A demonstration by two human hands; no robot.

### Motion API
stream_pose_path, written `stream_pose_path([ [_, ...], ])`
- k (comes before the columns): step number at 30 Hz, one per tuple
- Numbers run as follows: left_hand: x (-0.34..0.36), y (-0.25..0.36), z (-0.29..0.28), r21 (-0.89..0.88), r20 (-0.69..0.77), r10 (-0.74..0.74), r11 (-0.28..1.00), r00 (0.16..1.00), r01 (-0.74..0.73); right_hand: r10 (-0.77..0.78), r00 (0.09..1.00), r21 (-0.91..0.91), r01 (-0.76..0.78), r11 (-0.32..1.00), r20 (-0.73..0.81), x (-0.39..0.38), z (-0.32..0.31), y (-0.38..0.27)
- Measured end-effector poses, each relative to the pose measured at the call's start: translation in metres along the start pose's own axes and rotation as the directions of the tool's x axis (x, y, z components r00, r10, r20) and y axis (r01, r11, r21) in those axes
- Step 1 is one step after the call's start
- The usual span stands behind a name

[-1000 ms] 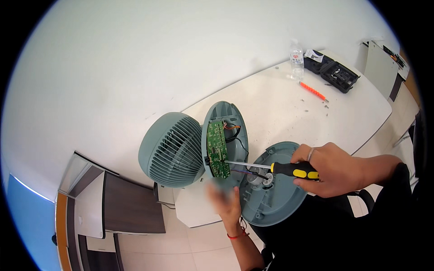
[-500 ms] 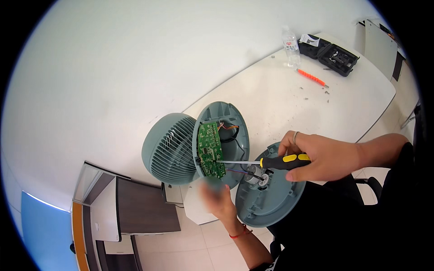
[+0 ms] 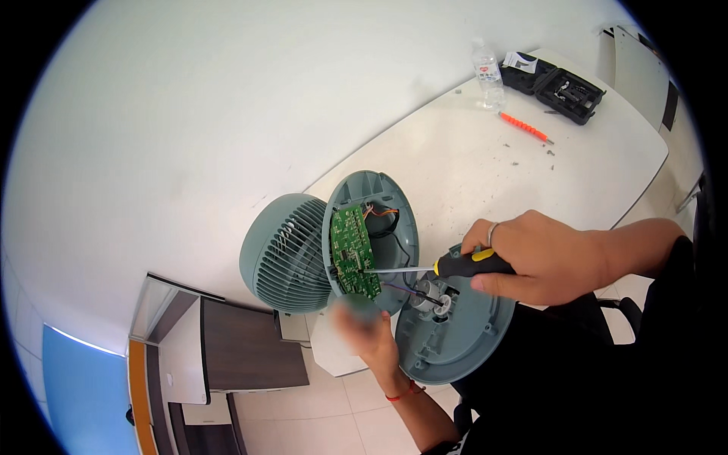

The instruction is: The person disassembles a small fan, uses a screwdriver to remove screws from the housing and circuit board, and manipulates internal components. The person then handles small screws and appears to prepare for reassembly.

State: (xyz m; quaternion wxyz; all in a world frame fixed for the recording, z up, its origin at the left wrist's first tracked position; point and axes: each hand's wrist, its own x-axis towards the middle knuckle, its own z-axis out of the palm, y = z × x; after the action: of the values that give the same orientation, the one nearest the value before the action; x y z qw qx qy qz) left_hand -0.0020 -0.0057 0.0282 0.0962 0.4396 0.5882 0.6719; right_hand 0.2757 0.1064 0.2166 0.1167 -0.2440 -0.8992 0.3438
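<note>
My right hand [image 3: 542, 258] is wrapped round the black and yellow handle of a screwdriver [image 3: 474, 263]. Its metal shaft runs left, and the tip meets a green circuit board [image 3: 353, 254] inside the grey-green base housing [image 3: 406, 220] of a fan. My left hand [image 3: 375, 341] grips the lower edge of that housing; its fingertips are blurred. Behind the housing, to the left, lies the slatted fan head [image 3: 284, 254], tilted on its side. Wires link the housing to a round grey-green cover [image 3: 455, 345] that carries a small motor [image 3: 428, 296] and a white gear.
On the white table [image 3: 561, 182], small loose screws [image 3: 552, 154] lie right of centre near an orange flexible shaft [image 3: 525, 127]. Farther back stand a clear plastic bottle [image 3: 489, 80] and an open black tool case [image 3: 569, 95]. A dark-fronted cabinet [image 3: 250, 349] is at the lower left.
My right hand has turned on the screwdriver handle, so less yellow shows. The tip stays at the same spot on the board, and my left hand keeps its place. The view has shifted slightly.
</note>
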Motion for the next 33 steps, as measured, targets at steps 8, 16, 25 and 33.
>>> stream_pose_path([
  [8, 0.005, 0.005, 0.003, 0.025, -0.018, -0.046, 0.999, 0.999, 0.047, 0.265, 0.883, 0.823, -0.46, 0.333, 0.386, 0.012, 0.008, 0.04],
  [16, 0.012, 0.012, 0.01, -0.185, 0.096, -0.022, 0.982, 0.995, 0.04, -0.309, 0.934, -0.187, 0.276, 0.943, -0.18, 0.001, 0.02, 0.04],
  [25, 0.012, 0.016, 0.014, -0.127, 0.103, -0.012, 0.992, 0.995, 0.025, -0.1, 0.99, 0.143, 0.113, 0.983, -0.095, 0.002, 0.008, 0.03],
  [33, 0.013, 0.02, 0.013, -0.08, 0.071, -0.03, 0.996, 0.997, 0.035, 0.217, 0.913, 0.825, -0.406, 0.394, 0.346, 0.008, 0.018, 0.046],
])
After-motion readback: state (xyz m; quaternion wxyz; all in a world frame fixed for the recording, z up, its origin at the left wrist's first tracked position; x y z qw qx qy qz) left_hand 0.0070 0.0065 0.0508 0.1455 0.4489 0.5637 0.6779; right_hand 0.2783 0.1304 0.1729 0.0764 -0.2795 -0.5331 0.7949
